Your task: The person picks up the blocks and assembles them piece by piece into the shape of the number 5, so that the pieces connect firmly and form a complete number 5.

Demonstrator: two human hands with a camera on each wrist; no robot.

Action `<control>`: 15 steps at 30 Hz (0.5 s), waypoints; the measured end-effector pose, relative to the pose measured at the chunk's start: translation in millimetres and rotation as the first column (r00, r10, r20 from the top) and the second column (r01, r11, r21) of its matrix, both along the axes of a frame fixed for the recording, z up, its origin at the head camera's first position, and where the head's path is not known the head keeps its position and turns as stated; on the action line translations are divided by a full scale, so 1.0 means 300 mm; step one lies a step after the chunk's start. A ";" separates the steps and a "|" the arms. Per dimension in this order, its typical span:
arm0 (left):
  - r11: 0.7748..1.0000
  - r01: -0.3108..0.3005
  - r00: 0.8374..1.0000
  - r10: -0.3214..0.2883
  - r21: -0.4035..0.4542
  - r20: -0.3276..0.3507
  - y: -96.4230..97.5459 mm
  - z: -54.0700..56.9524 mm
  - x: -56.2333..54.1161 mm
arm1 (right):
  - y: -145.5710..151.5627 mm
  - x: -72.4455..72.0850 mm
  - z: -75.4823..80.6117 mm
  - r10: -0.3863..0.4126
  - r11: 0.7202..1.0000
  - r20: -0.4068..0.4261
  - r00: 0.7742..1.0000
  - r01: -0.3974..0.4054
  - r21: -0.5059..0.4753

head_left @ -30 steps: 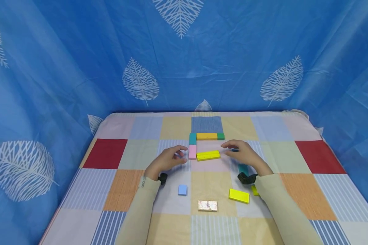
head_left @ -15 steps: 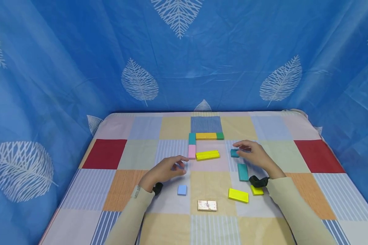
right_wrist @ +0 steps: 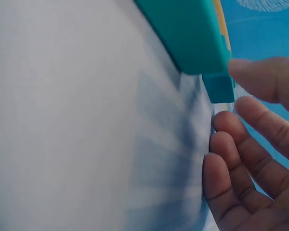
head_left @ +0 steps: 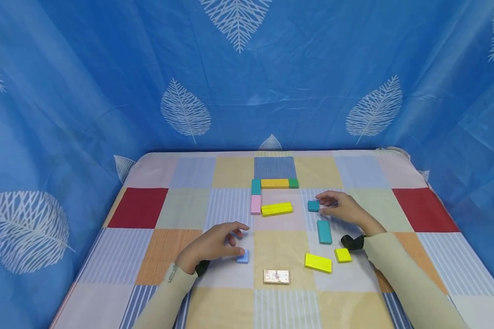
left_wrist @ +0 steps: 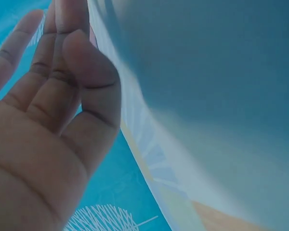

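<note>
My left hand (head_left: 214, 243) hovers with loosely bent fingers, its thumb tip overlapping the edge of a light blue square block (head_left: 242, 257). In the left wrist view, nothing lies between that hand's thumb and fingers (left_wrist: 62, 72). Over on the right, my right hand (head_left: 340, 206) has its thumb and index finger parted right beside a small teal block (head_left: 313, 206). The right wrist view puts those fingertips (right_wrist: 216, 168) close to the small teal block (right_wrist: 219, 89), with a longer teal block (right_wrist: 188, 38) nearer the camera.
An orange block (head_left: 274, 183), a green block (head_left: 293, 183), a teal block (head_left: 256, 186) and a pink block (head_left: 255, 204) form a corner. Inside it lie yellow sticks (head_left: 276, 209). Nearer are a yellow block (head_left: 318, 262), a yellow square (head_left: 343, 255) and a shiny patterned block (head_left: 276, 276).
My left hand has moved down and left from beside the pink block to the light blue square. My right hand has drawn right, away from the yellow sticks, uncovering the teal blocks.
</note>
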State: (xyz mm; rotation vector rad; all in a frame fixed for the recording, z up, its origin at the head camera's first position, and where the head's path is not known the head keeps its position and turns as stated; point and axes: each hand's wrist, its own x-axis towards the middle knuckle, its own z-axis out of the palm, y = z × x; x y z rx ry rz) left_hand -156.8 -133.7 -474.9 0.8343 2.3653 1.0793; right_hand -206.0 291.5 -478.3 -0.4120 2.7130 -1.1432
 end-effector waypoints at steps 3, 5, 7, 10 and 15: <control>1.000 0.027 1.000 -0.027 -0.002 -0.015 -0.017 -0.010 0.008 | 0.000 -0.011 0.003 0.014 1.000 0.022 1.000 -0.015 0.014; 0.999 0.037 0.999 -0.037 -0.001 -0.019 -0.024 -0.016 0.010 | -0.001 -0.017 0.005 0.020 1.000 0.034 0.999 -0.021 0.020; 0.999 0.048 0.998 -0.048 0.002 -0.028 -0.028 -0.020 0.010 | -0.002 -0.021 0.006 0.015 1.000 0.045 0.999 -0.016 0.025; 0.999 0.043 0.999 -0.043 -0.006 -0.030 -0.028 -0.022 0.010 | -0.004 -0.025 0.005 0.005 0.999 0.054 0.999 -0.007 0.036; 0.999 0.007 1.000 -0.008 -0.038 -0.022 -0.024 -0.021 0.015 | -0.002 -0.030 0.004 -0.001 0.998 0.049 0.999 -0.002 0.063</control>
